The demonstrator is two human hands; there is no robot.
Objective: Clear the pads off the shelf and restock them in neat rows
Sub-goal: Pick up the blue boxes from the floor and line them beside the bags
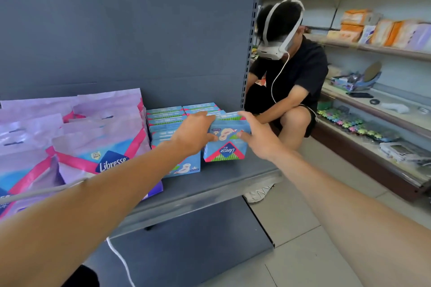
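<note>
On the grey metal shelf (210, 184), left of the blue packs, stood glossy, crinkled plastic bags (77, 137) in lilac with pink crossing bands; at least four showed, their full count hidden by the frame edge. Just right of the bags, a row of flat rectangular blue packs (166, 119) ran front to back, about six in the near row, with two more tops behind the held one. The left hand (196, 134) gripped the held pack's left side, fingers curled over its top edge, thumb pressed on the front. The held pack (227, 140), a soft-sided blue block with a pink and green stripe, sat at the right end of the row, its logo upside down and its base touching the shelf. The right hand (258, 137) clasped its right side, fingers hooked over the top, thumb on the front.
</note>
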